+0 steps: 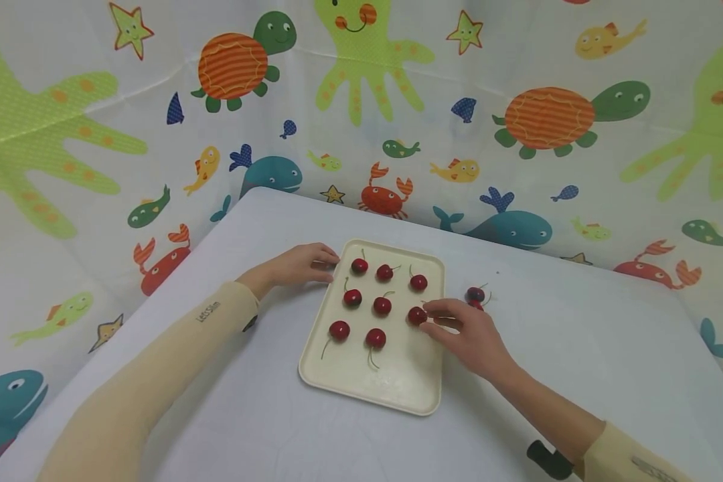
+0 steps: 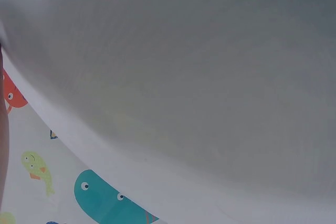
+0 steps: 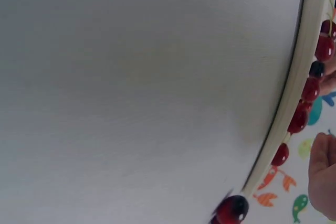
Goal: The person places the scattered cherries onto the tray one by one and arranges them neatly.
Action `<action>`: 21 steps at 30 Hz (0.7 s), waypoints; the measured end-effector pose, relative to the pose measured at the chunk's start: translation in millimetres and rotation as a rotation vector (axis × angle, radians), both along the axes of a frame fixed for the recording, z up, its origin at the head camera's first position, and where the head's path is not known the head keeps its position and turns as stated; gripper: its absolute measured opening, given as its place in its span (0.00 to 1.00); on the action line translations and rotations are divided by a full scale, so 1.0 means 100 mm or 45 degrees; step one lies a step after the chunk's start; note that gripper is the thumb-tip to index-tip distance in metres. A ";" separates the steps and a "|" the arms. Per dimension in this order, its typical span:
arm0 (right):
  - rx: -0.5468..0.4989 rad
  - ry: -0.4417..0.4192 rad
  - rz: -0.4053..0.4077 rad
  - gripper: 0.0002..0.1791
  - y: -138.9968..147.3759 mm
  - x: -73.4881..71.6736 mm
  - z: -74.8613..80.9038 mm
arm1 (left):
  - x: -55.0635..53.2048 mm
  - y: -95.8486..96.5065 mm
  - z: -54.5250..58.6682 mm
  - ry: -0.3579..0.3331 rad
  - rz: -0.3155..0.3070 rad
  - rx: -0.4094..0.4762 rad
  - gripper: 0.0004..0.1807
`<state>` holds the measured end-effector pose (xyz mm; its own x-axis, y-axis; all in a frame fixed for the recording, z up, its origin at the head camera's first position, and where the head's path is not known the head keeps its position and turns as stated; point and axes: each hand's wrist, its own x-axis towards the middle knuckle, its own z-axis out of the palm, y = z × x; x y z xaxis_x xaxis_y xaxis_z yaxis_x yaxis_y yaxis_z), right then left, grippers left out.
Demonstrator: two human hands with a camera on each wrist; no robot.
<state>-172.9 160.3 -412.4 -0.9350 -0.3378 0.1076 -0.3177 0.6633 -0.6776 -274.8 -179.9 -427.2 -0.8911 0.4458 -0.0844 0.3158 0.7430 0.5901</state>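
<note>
Red cherries with thin stems lie in rows on a cream tray: three at the far side, three across the middle, two nearer. My right hand reaches over the tray's right edge and pinches the cherry at the right end of the middle row between thumb and fingertips. At the tray's far left edge rests my left hand, its relaxed fingertips touching the rim. The right wrist view catches part of the right hand beside the tray's side wall.
Two more cherries lie on the white table right of the tray, one partly hidden by the right hand. A curtain printed with sea animals hangs behind the table. The left wrist view shows mostly white tabletop.
</note>
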 end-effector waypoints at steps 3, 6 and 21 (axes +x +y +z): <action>0.013 -0.004 -0.049 0.21 0.07 0.00 -0.01 | 0.00 0.01 0.00 0.001 -0.002 0.003 0.25; 0.018 0.005 -0.088 0.22 0.15 0.00 -0.02 | -0.01 0.01 0.00 0.006 -0.008 0.001 0.25; 0.093 -0.001 -0.256 0.22 0.46 -0.04 -0.10 | 0.03 0.02 0.03 0.016 -0.024 -0.006 0.25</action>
